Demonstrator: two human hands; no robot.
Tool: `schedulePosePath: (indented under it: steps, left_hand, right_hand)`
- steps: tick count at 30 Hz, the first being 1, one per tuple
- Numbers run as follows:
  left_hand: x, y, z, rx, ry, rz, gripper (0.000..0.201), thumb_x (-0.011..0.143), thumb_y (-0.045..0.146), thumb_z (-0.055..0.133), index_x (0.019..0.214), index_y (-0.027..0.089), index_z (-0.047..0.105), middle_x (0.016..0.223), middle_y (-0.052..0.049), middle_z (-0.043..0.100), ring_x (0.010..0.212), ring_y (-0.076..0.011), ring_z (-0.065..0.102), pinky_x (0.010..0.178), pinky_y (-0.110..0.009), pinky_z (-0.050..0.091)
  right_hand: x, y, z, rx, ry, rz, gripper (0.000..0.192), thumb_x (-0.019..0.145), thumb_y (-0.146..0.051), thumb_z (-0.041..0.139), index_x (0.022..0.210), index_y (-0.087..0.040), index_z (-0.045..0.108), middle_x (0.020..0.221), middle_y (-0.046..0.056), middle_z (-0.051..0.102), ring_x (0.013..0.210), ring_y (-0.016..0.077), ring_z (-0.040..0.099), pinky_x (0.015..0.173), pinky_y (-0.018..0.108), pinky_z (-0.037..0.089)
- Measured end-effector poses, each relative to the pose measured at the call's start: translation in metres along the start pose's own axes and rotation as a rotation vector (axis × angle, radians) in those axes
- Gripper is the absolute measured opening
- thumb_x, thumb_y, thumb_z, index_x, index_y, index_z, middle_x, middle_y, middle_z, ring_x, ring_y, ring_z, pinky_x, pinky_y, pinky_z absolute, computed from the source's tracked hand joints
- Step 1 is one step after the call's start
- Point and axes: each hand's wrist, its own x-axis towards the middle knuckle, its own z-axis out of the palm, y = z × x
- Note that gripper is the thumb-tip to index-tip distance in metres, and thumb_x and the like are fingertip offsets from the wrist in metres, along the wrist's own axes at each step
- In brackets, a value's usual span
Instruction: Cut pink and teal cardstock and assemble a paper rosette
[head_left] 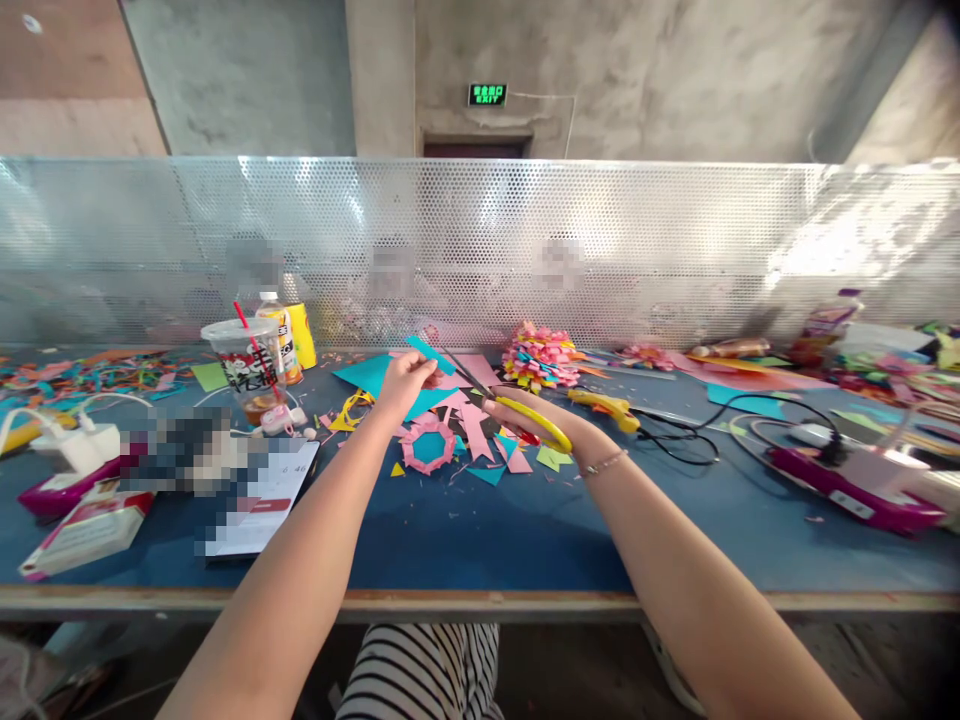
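Between the fingers of my left hand [409, 380] is a narrow blue paper strip [429, 354], held up above the table. My right hand [544, 420] grips yellow-handled scissors [551, 430], whose blades [466, 372] point up and left, near the strip's right end. I cannot tell whether the blades touch the strip. Below my hands lies a pink folded-paper ring [427, 446] among pink and blue scraps. Larger blue paper [364, 375] lies behind my left hand. A many-coloured paper ball [541, 355], mostly pink, sits beyond my right hand.
A plastic cup with a red straw [244, 360] and a bottle [281, 335] stand at left, near a phone [262, 495]. A yellow glue gun [604, 408] with a black cord lies right. Purple power strips [855, 490] flank me. A perforated metal screen [637, 220] rises behind.
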Motion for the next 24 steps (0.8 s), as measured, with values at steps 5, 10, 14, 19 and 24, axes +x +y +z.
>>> schedulePosePath:
  steps: [5, 10, 14, 19, 24]
  left_hand:
    - [-0.0026, 0.0018, -0.0039, 0.216, -0.079, 0.098, 0.025, 0.073, 0.033, 0.054, 0.054, 0.017, 0.052, 0.053, -0.001, 0.057, 0.047, -0.0096, 0.049, 0.047, -0.022, 0.039]
    - [-0.0036, 0.0017, -0.005, 0.285, -0.109, 0.147, 0.024, 0.073, 0.031, 0.052, 0.053, 0.018, 0.05, 0.054, -0.001, 0.056, 0.047, -0.0093, 0.047, 0.046, -0.022, 0.036]
    - [-0.0037, 0.0015, -0.0051, 0.316, -0.126, 0.152, 0.023, 0.073, 0.03, 0.052, 0.054, 0.018, 0.049, 0.054, 0.0, 0.056, 0.047, -0.0096, 0.047, 0.048, -0.022, 0.036]
    - [-0.0039, 0.0021, -0.0045, 0.329, -0.123, 0.149, 0.022, 0.073, 0.028, 0.051, 0.054, 0.019, 0.048, 0.053, 0.0, 0.054, 0.047, -0.0101, 0.047, 0.048, -0.023, 0.035]
    - [-0.0041, 0.0022, -0.0042, 0.335, -0.136, 0.144, 0.022, 0.073, 0.028, 0.051, 0.054, 0.019, 0.047, 0.052, 0.0, 0.052, 0.047, -0.0102, 0.045, 0.048, -0.024, 0.033]
  right_hand:
    - [-0.0027, 0.0067, -0.0067, -0.038, -0.204, 0.024, 0.031, 0.08, -0.049, 0.048, 0.071, -0.019, 0.046, 0.058, -0.003, 0.045, 0.048, 0.0091, 0.039, 0.044, 0.023, 0.033]
    - [-0.005, 0.0054, -0.0073, -0.038, -0.252, 0.057, 0.037, 0.08, -0.053, 0.045, 0.067, -0.018, 0.045, 0.06, -0.001, 0.047, 0.048, 0.0089, 0.042, 0.044, 0.023, 0.035]
    - [-0.004, 0.0083, -0.0058, 0.0, -0.244, 0.093, 0.035, 0.079, -0.053, 0.048, 0.07, -0.019, 0.046, 0.059, -0.002, 0.046, 0.045, 0.0081, 0.04, 0.041, 0.023, 0.033]
    - [-0.003, 0.0103, -0.0066, 0.005, -0.274, 0.063, 0.036, 0.08, -0.054, 0.046, 0.07, -0.019, 0.046, 0.059, -0.002, 0.046, 0.044, 0.0076, 0.039, 0.039, 0.022, 0.032]
    - [-0.0039, 0.0101, -0.0063, -0.018, -0.22, 0.032, 0.037, 0.079, -0.054, 0.047, 0.068, -0.019, 0.046, 0.059, -0.002, 0.047, 0.042, 0.0073, 0.039, 0.037, 0.022, 0.032]
